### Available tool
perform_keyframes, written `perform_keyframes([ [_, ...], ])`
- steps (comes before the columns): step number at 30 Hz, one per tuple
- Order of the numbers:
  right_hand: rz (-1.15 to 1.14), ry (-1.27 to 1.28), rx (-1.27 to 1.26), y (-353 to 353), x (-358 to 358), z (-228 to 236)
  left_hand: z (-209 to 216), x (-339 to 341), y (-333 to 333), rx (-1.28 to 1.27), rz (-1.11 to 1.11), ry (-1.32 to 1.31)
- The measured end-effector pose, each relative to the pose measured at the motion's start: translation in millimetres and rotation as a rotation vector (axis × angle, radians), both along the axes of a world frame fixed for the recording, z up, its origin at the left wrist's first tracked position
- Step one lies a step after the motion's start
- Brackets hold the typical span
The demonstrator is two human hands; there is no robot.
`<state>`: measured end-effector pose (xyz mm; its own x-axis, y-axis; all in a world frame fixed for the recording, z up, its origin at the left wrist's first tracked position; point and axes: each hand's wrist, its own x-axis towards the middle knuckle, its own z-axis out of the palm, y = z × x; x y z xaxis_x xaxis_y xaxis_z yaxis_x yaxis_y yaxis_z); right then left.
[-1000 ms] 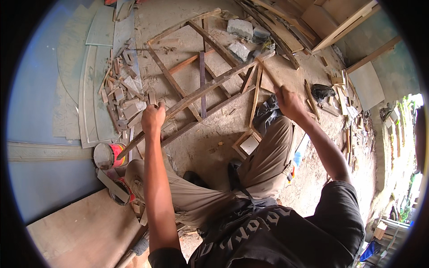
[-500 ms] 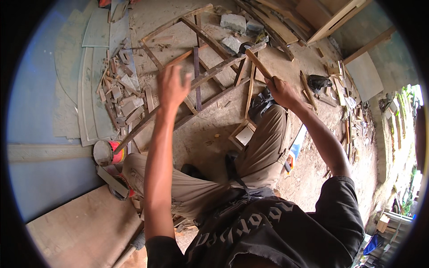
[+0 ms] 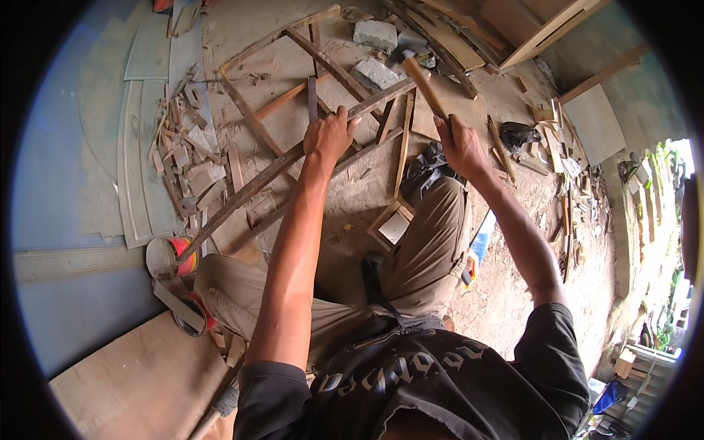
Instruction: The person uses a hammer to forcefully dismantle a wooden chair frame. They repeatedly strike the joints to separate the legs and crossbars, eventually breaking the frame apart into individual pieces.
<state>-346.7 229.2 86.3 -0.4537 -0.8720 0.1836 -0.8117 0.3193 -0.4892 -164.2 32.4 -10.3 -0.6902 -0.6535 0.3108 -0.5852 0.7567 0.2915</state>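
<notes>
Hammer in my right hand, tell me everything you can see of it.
The hammer has a slim, light-brown handle that looks wooden and a head that looks metal, with a pale end showing. The right hand grips its lower part, hiding the butt. It slants up and leftward in the picture, head uppermost, its handle crossing in front of the far end of a long wooden bar; whether they touch is unclear.

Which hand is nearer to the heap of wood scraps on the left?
Left. The left hand holds the wooden bar, right of the heap; the right hand, holding the hammer, is farther right.
</notes>
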Motion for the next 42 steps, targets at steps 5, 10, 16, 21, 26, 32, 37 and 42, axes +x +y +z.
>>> perform_keyframes([
  [5, -0.027, -0.081, 0.162, -3.9, -19.6, -0.4, 12.3, -1.1, 6.8, 0.086, 0.0, -0.095],
  [10, -0.045, 0.019, -0.029, 3.6, -25.7, -14.0, 6.6, -3.6, 1.6, 0.095, 0.018, -0.043],
  [16, -0.063, -0.01, 0.007, -1.6, -35.6, 16.5, 3.2, -3.7, 1.4, 0.02, 0.003, -0.04],
  [21, -0.107, -0.073, -0.119, 0.7, -25.8, -8.2, -3.4, -7.7, 1.1, 0.031, -0.013, 0.016],
  [26, -0.082, -0.044, 0.027, -6.4, -15.4, 6.6, -2.7, -4.2, 1.0, -0.017, 0.006, -0.027],
  [32, 0.053, 0.019, 0.088, 1.3, -30.1, -10.6, 11.6, -6.1, 7.0, 0.028, 0.024, -0.11],
  [37, -0.039, -0.086, 0.236, 5.7, -45.7, -30.3, 0.7, -11.5, 5.9, 0.02, 0.015, -0.082],
  [42, -0.106, -0.177, -0.089, -7.1, -33.9, 17.6, 10.4, -5.0, 6.5, -0.003, 0.023, -0.138],
])
